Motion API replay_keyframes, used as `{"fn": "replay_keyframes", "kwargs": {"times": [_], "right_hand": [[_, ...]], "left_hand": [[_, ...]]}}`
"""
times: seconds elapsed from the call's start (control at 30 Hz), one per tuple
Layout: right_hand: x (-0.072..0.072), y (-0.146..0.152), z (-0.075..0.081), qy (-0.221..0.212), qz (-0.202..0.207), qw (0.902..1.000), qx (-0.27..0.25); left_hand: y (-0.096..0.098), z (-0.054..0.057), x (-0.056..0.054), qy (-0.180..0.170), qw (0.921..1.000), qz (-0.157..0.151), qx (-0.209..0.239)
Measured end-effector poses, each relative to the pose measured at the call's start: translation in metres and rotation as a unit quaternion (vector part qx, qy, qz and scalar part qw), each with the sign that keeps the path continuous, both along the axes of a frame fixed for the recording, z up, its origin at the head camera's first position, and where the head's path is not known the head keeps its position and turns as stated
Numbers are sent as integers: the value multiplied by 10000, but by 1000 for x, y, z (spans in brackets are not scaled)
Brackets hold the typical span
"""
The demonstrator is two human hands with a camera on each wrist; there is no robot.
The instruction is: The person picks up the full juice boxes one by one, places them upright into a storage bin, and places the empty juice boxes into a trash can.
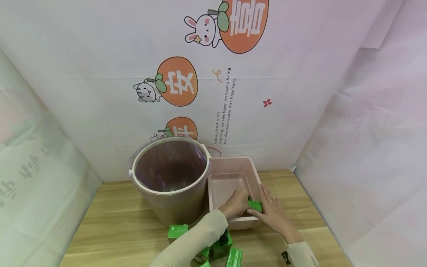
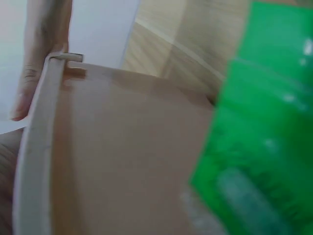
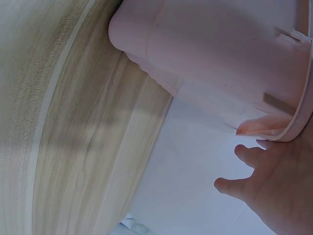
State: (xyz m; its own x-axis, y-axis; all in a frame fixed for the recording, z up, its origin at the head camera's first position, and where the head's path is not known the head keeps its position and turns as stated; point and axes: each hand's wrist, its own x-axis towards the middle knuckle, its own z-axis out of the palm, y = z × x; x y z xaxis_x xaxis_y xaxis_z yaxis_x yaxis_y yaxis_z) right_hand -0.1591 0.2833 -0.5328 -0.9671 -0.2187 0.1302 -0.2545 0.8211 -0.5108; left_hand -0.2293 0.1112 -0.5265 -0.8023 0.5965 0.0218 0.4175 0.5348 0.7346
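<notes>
In the head view, my left hand (image 1: 238, 204) reaches down into a pink plastic bin (image 1: 245, 219) with its fingers bent. It holds a small glossy green packet (image 1: 255, 206) by the end near its fingertips; part of the grip is hidden. My right hand (image 1: 275, 217) rests at the bin's right rim, its fingers stretched along the outside and its thumb close under the packet. The right wrist view shows the spread fingers (image 3: 239, 169) beside the bin's rim. Filling the right of the left wrist view is a blurred green packet (image 2: 264, 117), close to the camera.
Left of the bin stands a large round bucket (image 1: 170, 204) lined with clear plastic. Several green packets, among them one packet (image 1: 178, 231) and another packet (image 1: 234, 257), lie on the wooden table (image 1: 116, 222) around the left forearm. Printed white sheets (image 1: 110, 111) surround the table.
</notes>
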Motion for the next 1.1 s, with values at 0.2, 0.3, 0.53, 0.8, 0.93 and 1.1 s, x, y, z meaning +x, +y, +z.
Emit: {"fn": "replay_keyframes", "kwargs": {"times": [0.2, 0.3, 0.53, 0.8, 0.93, 1.1], "right_hand": [[-2, -1, 0, 39, 28, 10000, -10], [-3, -1, 0, 75, 50, 10000, -28], [-2, -1, 0, 70, 24, 9999, -72], [0, -2, 0, -109, 22, 9998, -138], [2, -1, 0, -192, -53, 9997, -127], [3, -1, 0, -202, -57, 9997, -117]], "left_hand": [[-6, -6, -1, -26, 9999, -45, 92], [-10, -10, -3, 280, 9996, -86, 5], [-19, -18, -6, 728, 9969, -141, -255], [-37, -9, -1, 816, 9958, -100, -398], [-58, 9, 3, 845, 9957, 15, -374], [-88, 27, 11, 1055, 9934, 165, -422]]}}
